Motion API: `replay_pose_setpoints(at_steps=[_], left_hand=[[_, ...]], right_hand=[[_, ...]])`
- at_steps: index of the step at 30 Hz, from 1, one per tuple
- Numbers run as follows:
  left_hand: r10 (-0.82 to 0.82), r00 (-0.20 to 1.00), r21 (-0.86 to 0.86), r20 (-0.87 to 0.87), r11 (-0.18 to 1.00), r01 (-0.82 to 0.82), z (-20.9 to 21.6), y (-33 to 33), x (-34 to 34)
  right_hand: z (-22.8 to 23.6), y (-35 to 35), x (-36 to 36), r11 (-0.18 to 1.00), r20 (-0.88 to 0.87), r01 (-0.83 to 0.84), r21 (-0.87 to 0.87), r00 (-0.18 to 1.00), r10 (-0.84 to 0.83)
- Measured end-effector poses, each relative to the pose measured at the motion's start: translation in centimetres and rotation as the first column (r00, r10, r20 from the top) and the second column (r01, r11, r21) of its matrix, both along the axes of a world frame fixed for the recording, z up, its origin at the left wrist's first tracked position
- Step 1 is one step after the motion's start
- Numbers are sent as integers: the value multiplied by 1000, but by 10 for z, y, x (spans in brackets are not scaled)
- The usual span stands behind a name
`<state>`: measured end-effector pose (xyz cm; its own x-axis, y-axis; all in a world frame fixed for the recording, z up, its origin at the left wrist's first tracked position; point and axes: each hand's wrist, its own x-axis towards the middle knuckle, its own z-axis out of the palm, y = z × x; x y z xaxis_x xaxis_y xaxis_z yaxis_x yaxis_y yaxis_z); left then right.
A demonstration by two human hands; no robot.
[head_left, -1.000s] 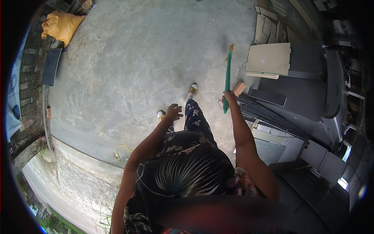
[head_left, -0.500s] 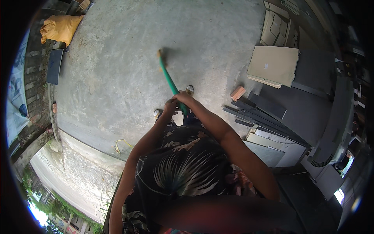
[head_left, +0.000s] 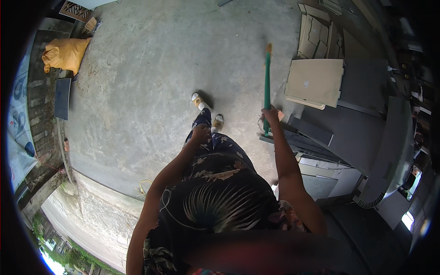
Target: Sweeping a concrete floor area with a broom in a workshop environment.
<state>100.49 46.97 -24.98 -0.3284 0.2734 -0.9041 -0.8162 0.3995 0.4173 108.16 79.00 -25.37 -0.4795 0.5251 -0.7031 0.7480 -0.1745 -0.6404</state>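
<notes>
In my right hand is a long green pole with a yellowish-brown end. The fingers wrap round it near its lower end, and it points away from me above the floor. What kind of tool it is does not show clearly. My left hand hangs in front of my thigh, apart from the pole. Its fingers look curled in, with nothing seen in them.
On the right lie a beige panel, dark boards and long dark strips, with a brick beside them. A yellow sack and a dark panel are at the left wall. Concrete floor stretches ahead.
My left hand has let go of the pole and come back toward my thigh. My right hand has swung the pole out to the right. My feet have stepped.
</notes>
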Motion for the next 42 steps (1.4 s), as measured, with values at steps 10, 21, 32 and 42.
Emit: replay_pose_setpoints(at_steps=[10, 21, 32, 42], left_hand=[[89, 994, 61, -58, 994, -86, -8, 46, -109], [17, 1000, 45, -21, 999, -16, 7, 49, -240], [9, 999, -135, 40, 991, -4, -5, 47, -273], [68, 998, -241, -14, 968, -69, 11, 132, -338]], right_hand=[[-54, -90, -143, 959, 89, -229, -165, 965, 246], [-6, -73, -248, 844, -172, -440, -308, 898, 405], [-32, 160, -230, 984, -51, 167, -58, 984, -170], [-61, 81, -369, 955, 73, -126, -269, 986, 150]])
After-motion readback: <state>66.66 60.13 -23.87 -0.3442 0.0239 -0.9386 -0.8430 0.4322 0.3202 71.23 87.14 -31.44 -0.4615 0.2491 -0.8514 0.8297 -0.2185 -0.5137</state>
